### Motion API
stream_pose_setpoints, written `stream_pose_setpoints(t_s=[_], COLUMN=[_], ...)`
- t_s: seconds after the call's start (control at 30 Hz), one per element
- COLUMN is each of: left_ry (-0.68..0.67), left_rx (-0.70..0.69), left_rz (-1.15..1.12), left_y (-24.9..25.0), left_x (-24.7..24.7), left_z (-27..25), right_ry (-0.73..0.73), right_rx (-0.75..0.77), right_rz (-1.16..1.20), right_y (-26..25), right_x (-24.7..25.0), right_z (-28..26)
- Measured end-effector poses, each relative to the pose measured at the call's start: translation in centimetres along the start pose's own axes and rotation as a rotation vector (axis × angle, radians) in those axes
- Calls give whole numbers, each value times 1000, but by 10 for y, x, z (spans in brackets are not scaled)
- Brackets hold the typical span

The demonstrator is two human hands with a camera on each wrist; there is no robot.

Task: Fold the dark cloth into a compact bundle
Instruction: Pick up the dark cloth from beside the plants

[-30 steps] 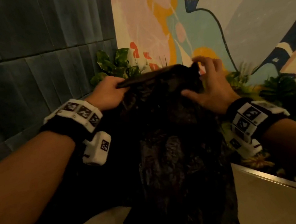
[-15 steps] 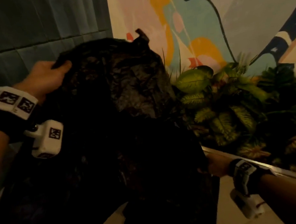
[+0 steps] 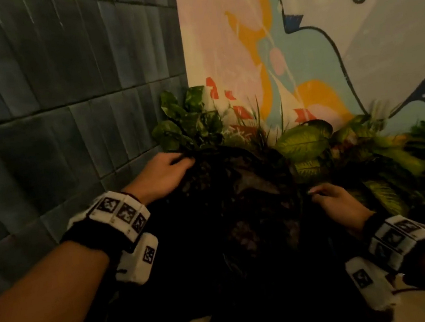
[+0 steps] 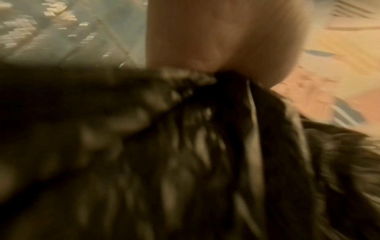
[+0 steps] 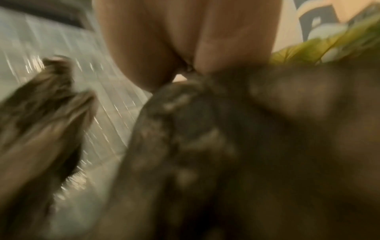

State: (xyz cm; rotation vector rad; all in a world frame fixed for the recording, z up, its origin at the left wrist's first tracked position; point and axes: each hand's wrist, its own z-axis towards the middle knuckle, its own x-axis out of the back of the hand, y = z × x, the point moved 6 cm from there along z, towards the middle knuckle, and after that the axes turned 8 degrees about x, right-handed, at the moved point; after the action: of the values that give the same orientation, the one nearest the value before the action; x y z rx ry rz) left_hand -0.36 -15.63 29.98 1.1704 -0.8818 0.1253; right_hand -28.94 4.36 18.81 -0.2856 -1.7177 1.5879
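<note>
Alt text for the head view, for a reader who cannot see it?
Both hands hold a dark cloth up: the left hand grips its top edge, the right hand pinches its right side. Behind are leafy plants, a tiled wall and a mural.

Dark green tiled wall (image 3: pixel 32 105) left, painted mural (image 3: pixel 297 37) right, leafy plants (image 3: pixel 305 141), perhaps artificial, below.
</note>
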Motion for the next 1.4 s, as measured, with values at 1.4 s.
stream_pose_setpoints(t_s=[1.4], left_ry=[-96], left_rx=[-424], left_rz=[122], left_y=[44], left_x=[-58], left_z=[-68], right_ry=[-374], right_rx=[47], right_rz=[534], right_y=[-110], right_x=[-76], right_z=[-56])
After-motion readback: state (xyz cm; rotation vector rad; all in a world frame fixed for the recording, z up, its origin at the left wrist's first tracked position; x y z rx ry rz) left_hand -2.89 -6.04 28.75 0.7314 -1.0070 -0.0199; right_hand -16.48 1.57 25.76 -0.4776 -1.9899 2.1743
